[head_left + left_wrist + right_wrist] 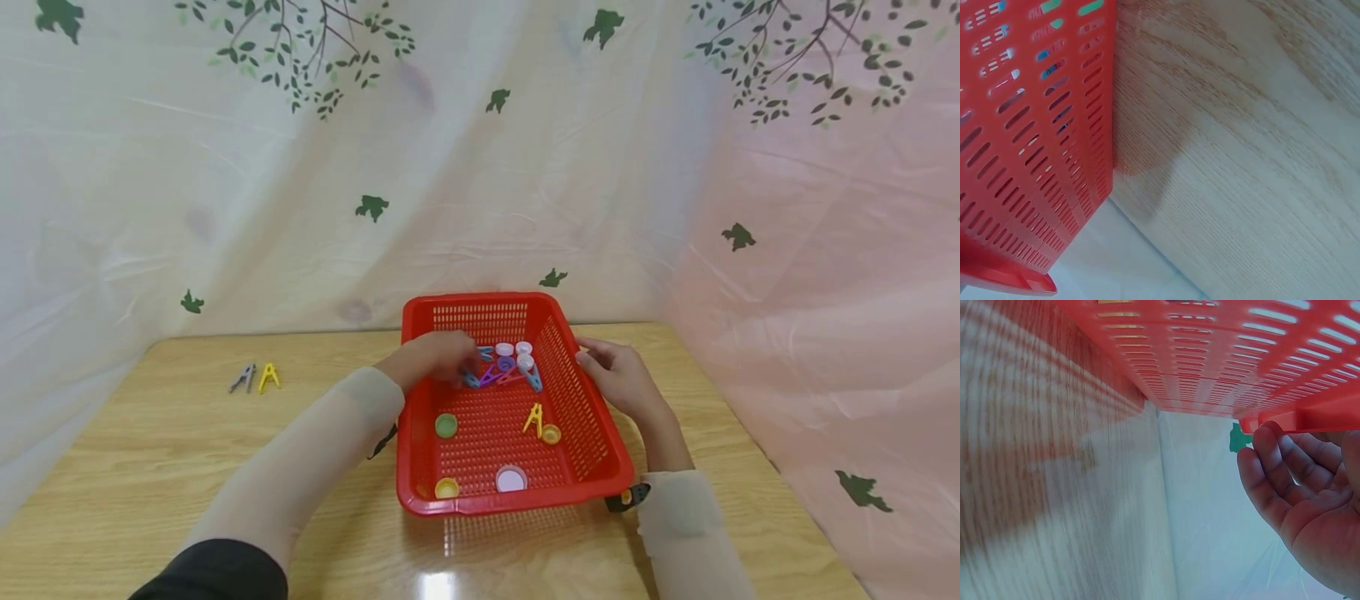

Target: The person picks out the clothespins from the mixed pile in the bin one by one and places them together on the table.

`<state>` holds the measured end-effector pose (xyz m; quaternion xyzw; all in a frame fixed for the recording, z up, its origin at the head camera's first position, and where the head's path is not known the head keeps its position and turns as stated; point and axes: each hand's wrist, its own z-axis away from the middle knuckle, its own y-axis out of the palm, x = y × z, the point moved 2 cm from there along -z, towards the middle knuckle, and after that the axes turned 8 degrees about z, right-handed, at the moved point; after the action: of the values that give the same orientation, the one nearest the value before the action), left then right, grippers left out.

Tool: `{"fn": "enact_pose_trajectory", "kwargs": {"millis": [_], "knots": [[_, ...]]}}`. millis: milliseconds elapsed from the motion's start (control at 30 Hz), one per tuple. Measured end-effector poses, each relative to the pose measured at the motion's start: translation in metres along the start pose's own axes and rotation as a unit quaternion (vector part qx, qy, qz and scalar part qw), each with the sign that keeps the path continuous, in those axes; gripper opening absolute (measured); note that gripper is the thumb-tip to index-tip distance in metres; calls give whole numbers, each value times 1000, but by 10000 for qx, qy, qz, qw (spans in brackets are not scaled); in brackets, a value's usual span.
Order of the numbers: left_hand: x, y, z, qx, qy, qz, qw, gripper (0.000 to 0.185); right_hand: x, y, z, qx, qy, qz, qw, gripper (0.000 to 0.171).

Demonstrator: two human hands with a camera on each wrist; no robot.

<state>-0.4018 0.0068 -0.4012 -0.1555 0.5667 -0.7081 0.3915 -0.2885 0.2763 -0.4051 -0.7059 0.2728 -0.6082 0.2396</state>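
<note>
Print: leaf-and-branch print (372, 207) on pale sheet (450, 158) hung behind & at the sides; R side reads pinkish. Lettering on caps, if any, too small to make out.

Surface: wood-grain table (135, 467), light tan, glossy, w/ bright glare at near edge. Red basket (517, 502), slotted plastic, sits on it approx. centre, far end close to the sheet.

L hand (444, 354): over L wall, down inside far-L part of basket, fingertips among blue clips (535, 382); can't tell if pinching one, fingertips hidden. L wrist cam shows only slotted wall + wood, w/ bits of blue thru slots.

R hand (621, 377): holds R rim near far corner, thumb on top, fingers bent up under edge (R wrist cam).

Basket, far end: white caps (504, 349), purple cap (506, 364), purple clip (491, 376), pink clip (512, 377), bunched w/ the blue ones. Mid: green cap (446, 426) at L; yellow clip (536, 412) just beside gold cap (551, 434) at R. Near end: yellow cap (446, 488), larger white cap (512, 478).

Outside, L on table: grey clip (246, 375) + 2nd yellow clip (269, 372), side by side, apart.
</note>
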Motion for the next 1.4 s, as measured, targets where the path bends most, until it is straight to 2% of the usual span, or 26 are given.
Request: {"fn": "enact_pose_trajectory", "kwargs": {"millis": [167, 333, 700, 1033, 1200, 1400], "knots": [[3, 2, -3, 49, -50, -60, 10000, 34, -1, 1, 0, -4, -15, 33, 10000, 42], [4, 1, -1, -45, 4, 27, 10000, 29, -2, 0, -1, 34, -13, 48, 10000, 43], [4, -8, 7, -422, 199, 774, 9959, 20, 0, 1, 0, 50, -41, 43, 10000, 44], [-4, -20, 16, -911, 470, 1092, 9887, 18, 2, 1, 0, 62, 45, 11, 10000, 44], [-3, -26, 26, -1317, 517, 1180, 9829, 17, 2, 3, 1, 125, 89, 24, 9999, 44], [3, -40, 43, -1783, 860, 1146, 9735, 15, 2, 1, 1, 134, 118, -10, 9998, 44]]}}
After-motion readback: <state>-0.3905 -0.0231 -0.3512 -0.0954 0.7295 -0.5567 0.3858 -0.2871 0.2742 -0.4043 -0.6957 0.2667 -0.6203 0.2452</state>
